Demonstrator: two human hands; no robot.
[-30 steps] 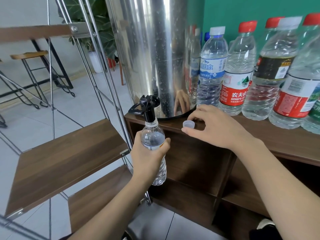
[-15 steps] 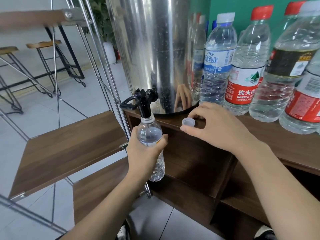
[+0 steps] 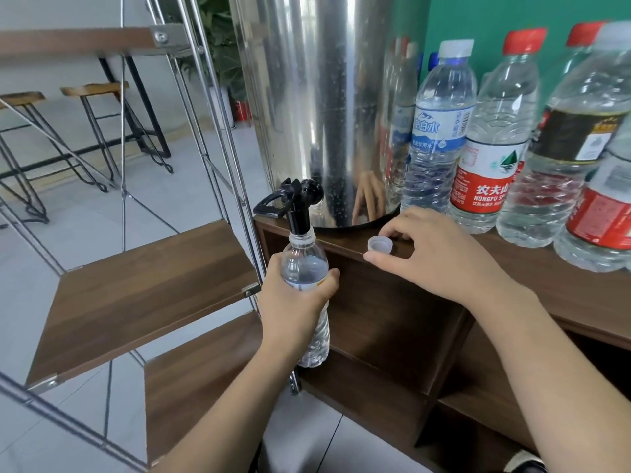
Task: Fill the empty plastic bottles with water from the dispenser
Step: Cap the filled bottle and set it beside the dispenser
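Two hands are working: the left hand [image 3: 293, 302] is gripping the bottle [image 3: 305, 288] with its mouth under the tap [image 3: 297, 203] of the dispenser [image 3: 321, 107]; the right hand [image 3: 433, 257] is pinching the cap [image 3: 379, 243] on the counter [image 3: 563, 288]; keeping the bottle upright and centred should be preventing spills.

Open air left of the tap [image 3: 300, 199], steel dispenser [image 3: 327, 107] behind, capped bottles [image 3: 491, 131] seemingly crowding the right countertop [image 3: 532, 268]

dispenser [image 3: 327, 107]: 1 | tap [image 3: 297, 203]: 1 | open bottle [image 3: 305, 268] under tap: 1 | loose cap [image 3: 379, 243]: 1 | capped bottles in row on right: at least 5, first [image 3: 440, 131] | hands: 2, left [image 3: 293, 302], right [image 3: 440, 257] | stools, far left: 2, one [image 3: 97, 88]
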